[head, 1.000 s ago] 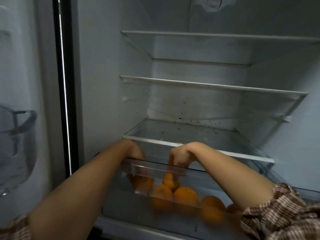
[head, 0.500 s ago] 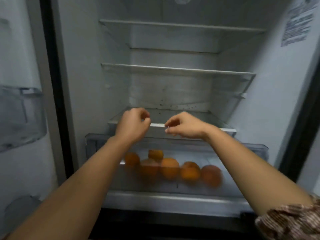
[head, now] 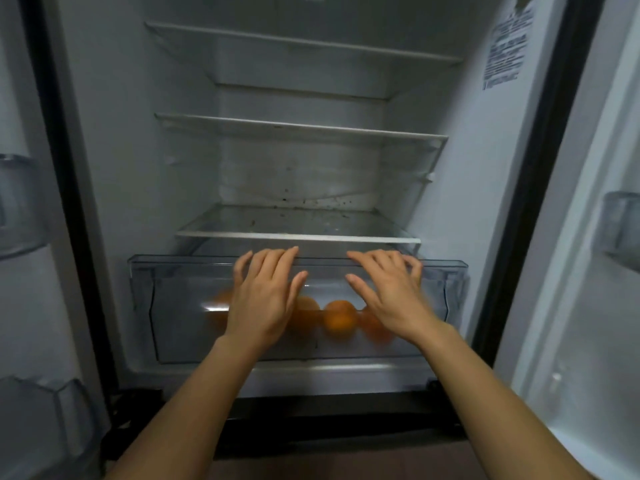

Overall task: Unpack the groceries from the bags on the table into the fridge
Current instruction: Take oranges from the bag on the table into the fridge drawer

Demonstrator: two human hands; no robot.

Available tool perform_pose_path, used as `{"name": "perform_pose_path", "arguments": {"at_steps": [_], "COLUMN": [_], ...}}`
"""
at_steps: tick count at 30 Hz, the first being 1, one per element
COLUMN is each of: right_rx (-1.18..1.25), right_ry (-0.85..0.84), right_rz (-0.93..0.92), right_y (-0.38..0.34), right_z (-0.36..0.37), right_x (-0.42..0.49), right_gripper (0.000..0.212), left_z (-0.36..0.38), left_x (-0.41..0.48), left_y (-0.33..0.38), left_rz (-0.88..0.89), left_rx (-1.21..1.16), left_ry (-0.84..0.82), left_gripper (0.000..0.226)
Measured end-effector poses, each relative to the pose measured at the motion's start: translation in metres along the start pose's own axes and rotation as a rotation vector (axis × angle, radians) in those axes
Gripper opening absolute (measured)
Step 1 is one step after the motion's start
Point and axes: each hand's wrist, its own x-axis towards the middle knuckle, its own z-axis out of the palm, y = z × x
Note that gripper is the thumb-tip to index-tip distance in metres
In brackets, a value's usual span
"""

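Resting flat and spread, empty, left hand (head: 260, 299) and right hand (head: 391, 294) press drawer (head: 173, 306) front; oranges (head: 341, 318) inside: firm, round, likely rolling; drawer rigid, best pushed at rim.

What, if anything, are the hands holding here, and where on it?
Nothing is gripped. The left hand and right hand lie open and flat against the front of the clear drawer, fingertips at its top edge.

A printed label (head: 506, 50) sits at one o'clock; a strip of brown floor (head: 346, 462) shows at six o'clock.
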Motion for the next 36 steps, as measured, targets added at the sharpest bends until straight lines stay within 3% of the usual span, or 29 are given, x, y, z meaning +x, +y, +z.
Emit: {"name": "perform_pose_path", "arguments": {"at_steps": [5,12,20,24,28,32,36], "right_rx": [0.055,0.068,0.004,0.001,0.032,0.017,-0.021], "right_ry": [0.117,0.08,-0.031,-0.029,0.0,-0.049,-0.121], "right_rz": [-0.007,0.097,0.116,0.116,0.113,0.117,0.108], "right_y": [0.01,0.012,0.027,0.033,0.035,0.036,0.03], "right_z": [0.014,0.033,0.062,0.072,0.077,0.073,0.061], "right_x": [0.011,0.042,0.074,0.084,0.087,0.088,0.08], "right_gripper": [0.056,0.043,0.048,0.049,0.048,0.049,0.053], "left_z": [0.007,0.022,0.052,0.067,0.074,0.07,0.051], "left_x": [0.01,0.037,0.061,0.067,0.066,0.067,0.058], "left_y": [0.001,-0.006,-0.024,-0.03,-0.032,-0.03,-0.013], "left_rz": [-0.041,-0.133,-0.149,-0.162,-0.154,-0.185,-0.228], "left_rx": [-0.005,-0.013,0.018,0.001,-0.007,0.019,0.033], "left_ry": [0.021,-0.071,-0.225,-0.208,-0.155,-0.238,-0.289], "left_gripper": [0.044,0.043,0.051,0.052,0.071,0.053,0.057]}}
